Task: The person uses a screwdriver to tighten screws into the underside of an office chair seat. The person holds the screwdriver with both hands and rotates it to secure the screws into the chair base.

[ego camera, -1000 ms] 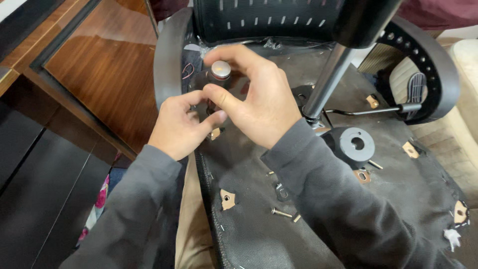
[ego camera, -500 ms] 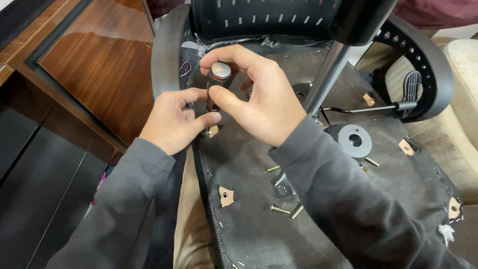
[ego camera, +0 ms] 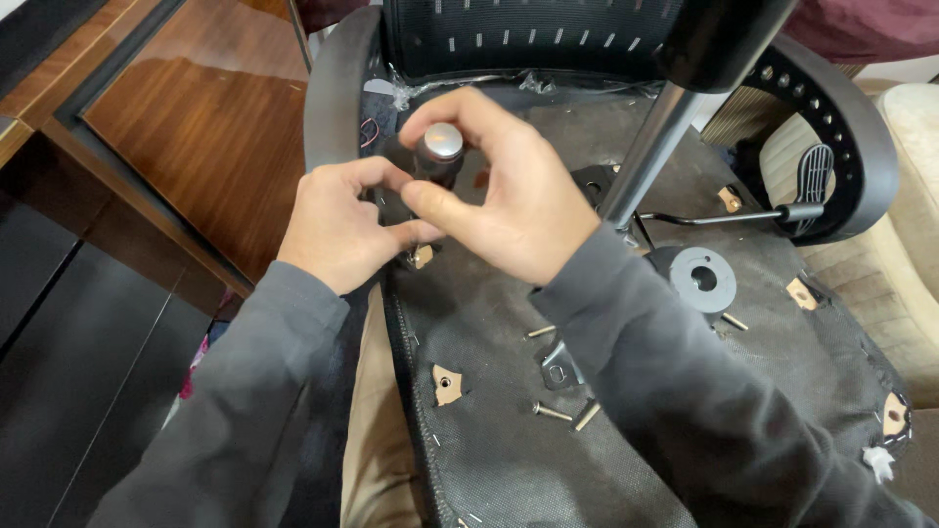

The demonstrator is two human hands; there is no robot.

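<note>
surface: upturned chair seat underside (ego camera: 489, 460), black fabric | on it: loose screws (ego camera: 553, 412); grey round plate (ego camera: 702, 279); small metal bracket (ego camera: 558, 370)

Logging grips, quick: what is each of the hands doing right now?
Left hand: fingers curled, steadying the lower part of the tool.
Right hand: closed around the dark handle with the silver cap.

Home or office room, polished wooden desk (ego camera: 186, 127), dark floor (ego camera: 68, 362), upturned office chair (ego camera: 548, 391), beige sofa (ego camera: 910, 244)
</note>
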